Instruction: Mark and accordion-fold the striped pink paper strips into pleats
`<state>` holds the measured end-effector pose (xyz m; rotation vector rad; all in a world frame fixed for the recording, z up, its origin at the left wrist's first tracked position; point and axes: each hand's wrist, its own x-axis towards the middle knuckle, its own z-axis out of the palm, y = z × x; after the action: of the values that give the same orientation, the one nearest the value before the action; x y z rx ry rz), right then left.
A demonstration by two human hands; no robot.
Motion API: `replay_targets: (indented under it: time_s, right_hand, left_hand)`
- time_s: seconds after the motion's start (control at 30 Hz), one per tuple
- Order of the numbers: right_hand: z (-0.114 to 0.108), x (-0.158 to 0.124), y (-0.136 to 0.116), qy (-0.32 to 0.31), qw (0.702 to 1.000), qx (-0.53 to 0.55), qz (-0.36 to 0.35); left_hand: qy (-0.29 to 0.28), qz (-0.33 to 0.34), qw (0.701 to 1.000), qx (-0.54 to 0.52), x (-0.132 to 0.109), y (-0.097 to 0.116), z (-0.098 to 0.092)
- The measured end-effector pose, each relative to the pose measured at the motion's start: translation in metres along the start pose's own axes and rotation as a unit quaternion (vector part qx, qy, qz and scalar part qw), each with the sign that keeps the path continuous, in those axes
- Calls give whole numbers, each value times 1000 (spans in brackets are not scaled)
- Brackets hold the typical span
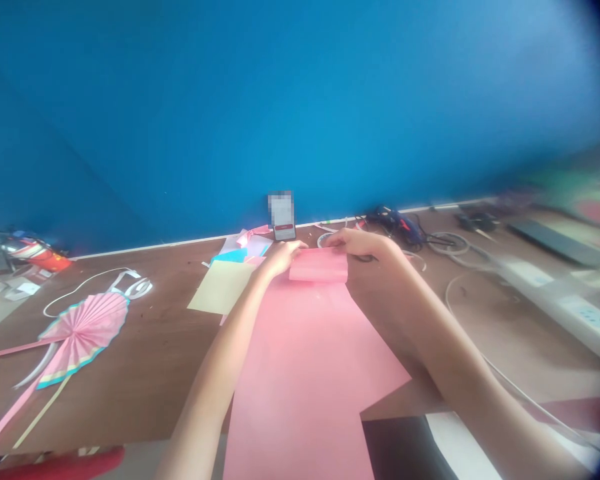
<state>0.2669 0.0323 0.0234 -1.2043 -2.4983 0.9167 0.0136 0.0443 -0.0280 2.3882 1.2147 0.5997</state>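
A long pink paper sheet (300,360) lies on the brown table (150,353), running away from me. Its far end is folded back into a pleat (319,265). My left hand (283,257) pinches the left corner of that fold. My right hand (361,243) pinches the fold's right top edge. Both hands have their fingers closed on the paper.
A pale yellow sheet (223,287) and blue and pink papers (240,252) lie left of the fold. A phone (283,217) stands against the blue wall. A pleated pink fan (83,330) lies far left. A glue gun and cables (400,225) and a power strip (575,308) lie to the right.
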Motion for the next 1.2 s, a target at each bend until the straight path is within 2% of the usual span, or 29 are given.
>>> replay_targets:
  time_s: [0.17,0.33,0.5,0.63,0.77,0.93,1.03,1.2]
  right_hand:
    - [4,3,3,-25,999,-18,38]
    - [3,2,-3,-33,997,-11,63]
    - [3,4,-3,-40,998,-11,37]
    - [7,9,-3,-47,999,10,-4]
    - [11,13,-8,-37,999,-19,-35]
    - [16,18,-10,-30,997,-61,-46]
    - [16,18,-10,-30,997,-54,-56]
    - [14,17,-10,5,998,-38,-46]
  left_hand:
    - [-68,-9,997,29,-1,-1,-2]
    - [-79,2,996,37,0,0,-7]
    - [-86,35,996,17,0,7,-11]
    - [-98,16,994,-37,0,14,-12]
    - [-104,-1,991,-86,-1,22,-11]
    - [-149,-30,987,-42,-1,24,-5]
    - [-147,-27,988,-34,0,21,-2]
    - [-126,2,992,-21,2,16,2]
